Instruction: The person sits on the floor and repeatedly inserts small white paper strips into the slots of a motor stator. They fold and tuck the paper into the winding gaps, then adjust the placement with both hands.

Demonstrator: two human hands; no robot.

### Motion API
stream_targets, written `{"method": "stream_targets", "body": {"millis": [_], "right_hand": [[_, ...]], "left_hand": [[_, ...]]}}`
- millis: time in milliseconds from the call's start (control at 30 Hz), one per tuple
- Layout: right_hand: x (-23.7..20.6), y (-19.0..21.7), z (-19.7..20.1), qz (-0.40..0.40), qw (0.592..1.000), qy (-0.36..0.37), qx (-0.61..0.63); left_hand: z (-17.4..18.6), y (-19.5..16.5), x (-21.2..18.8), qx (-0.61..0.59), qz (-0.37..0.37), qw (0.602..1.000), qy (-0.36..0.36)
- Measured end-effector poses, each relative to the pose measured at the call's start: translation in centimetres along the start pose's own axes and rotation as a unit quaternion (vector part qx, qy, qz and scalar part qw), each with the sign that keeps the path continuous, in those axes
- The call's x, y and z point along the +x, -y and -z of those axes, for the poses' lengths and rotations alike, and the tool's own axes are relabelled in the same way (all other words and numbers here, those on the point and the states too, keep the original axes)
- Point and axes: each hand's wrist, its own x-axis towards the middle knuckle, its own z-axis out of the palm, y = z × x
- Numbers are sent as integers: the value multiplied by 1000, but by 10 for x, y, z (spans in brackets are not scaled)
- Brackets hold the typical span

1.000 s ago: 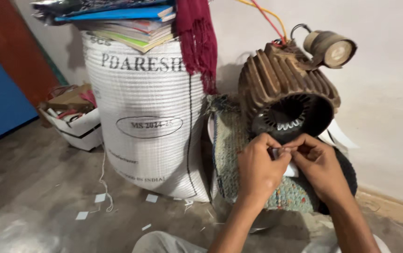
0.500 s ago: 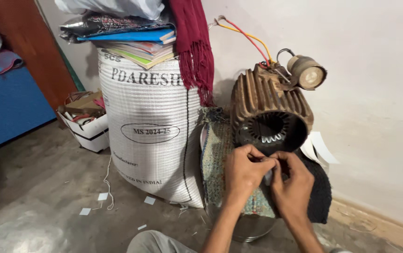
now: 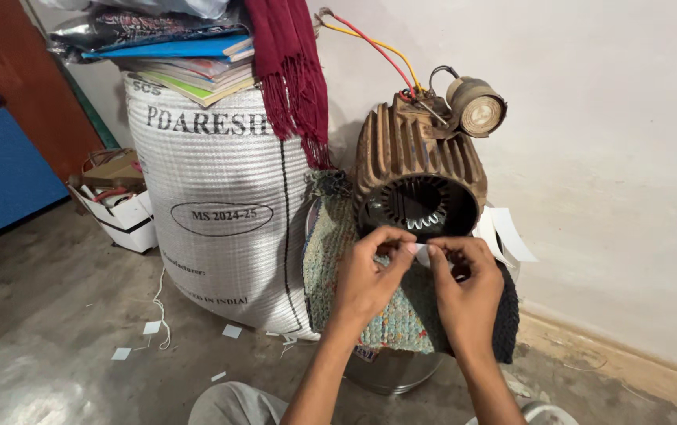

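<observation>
Before the ribbed rusty-brown motor stator housing (image 3: 419, 169), left hand (image 3: 366, 279) and right hand (image 3: 466, 295) both pinch a small white paper strip (image 3: 420, 252), fingers pressed together; white woven sack (image 3: 220, 205) just left.

Over the last second the view swings: the motor (image 3: 421, 177) slides from the right of the frame toward the middle, and more wall shows beyond it. The left hand (image 3: 366, 279) and right hand (image 3: 464, 291) sink from the motor's mouth to just below its rim. Their fingers now pinch a small white strip (image 3: 419, 253), stretched between them.
</observation>
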Motion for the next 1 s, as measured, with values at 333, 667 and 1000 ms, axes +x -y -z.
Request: {"method": "stream_targets", "body": {"millis": [333, 667, 1000], "right_hand": [[26, 2, -5, -24, 995, 83, -56], [14, -8, -18, -109, 993, 29, -23], [21, -26, -11, -131, 984, 19, 121]], "left_hand": [[-4, -6, 17, 139, -114, 983, -25], [-15, 4, 3, 316, -235, 918, -54], [-23, -4, -10, 114, -158, 979, -67]]}}
